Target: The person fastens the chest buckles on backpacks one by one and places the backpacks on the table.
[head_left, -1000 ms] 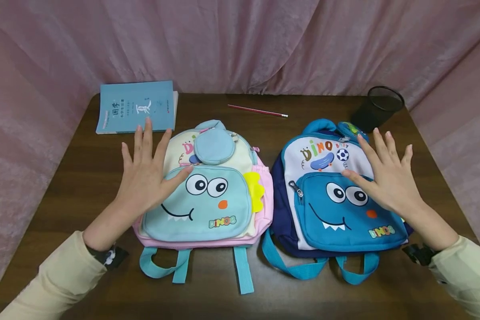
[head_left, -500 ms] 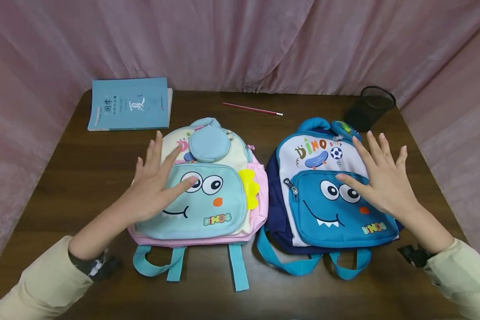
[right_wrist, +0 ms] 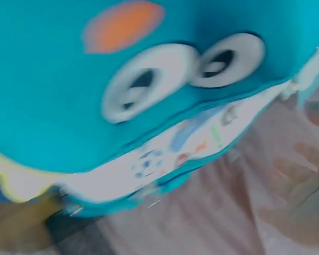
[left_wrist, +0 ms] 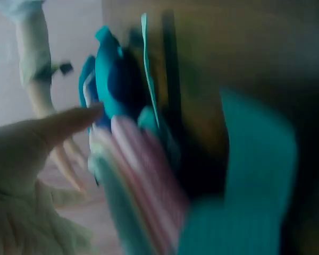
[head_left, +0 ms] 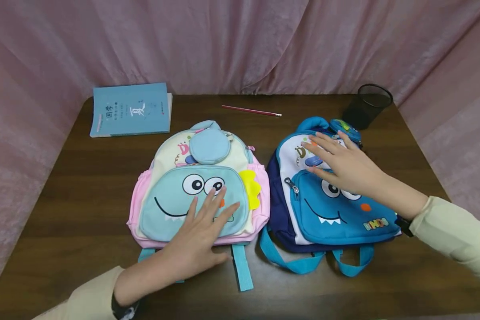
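Observation:
In the head view a light blue and pink backpack [head_left: 176, 200] lies on the left, a dark blue backpack [head_left: 312, 218] beside it on the right, both with cartoon faces up. Over the lower front of the pink one spreads my left hand [head_left: 198, 238], fingers apart, holding nothing. My right hand [head_left: 346, 169] is stretched over the upper front of the dark blue one, also holding nothing; contact cannot be told. The left wrist view, blurred, shows my left hand [left_wrist: 21, 159] beside the pink backpack [left_wrist: 143, 175]. In the right wrist view my right hand [right_wrist: 303, 196] appears at the right edge.
On the wooden table [head_left: 76, 191], a blue book [head_left: 130, 111] lies at the back left and a red pencil [head_left: 252, 110] at the back middle. A black mesh holder [head_left: 364, 109] stands at the back right. Pink curtains [head_left: 184, 44] hang behind.
My left hand has moved right and nearer the front edge, over the pink backpack's lower part. My right hand has moved left across the dark blue backpack. The view has shifted slightly.

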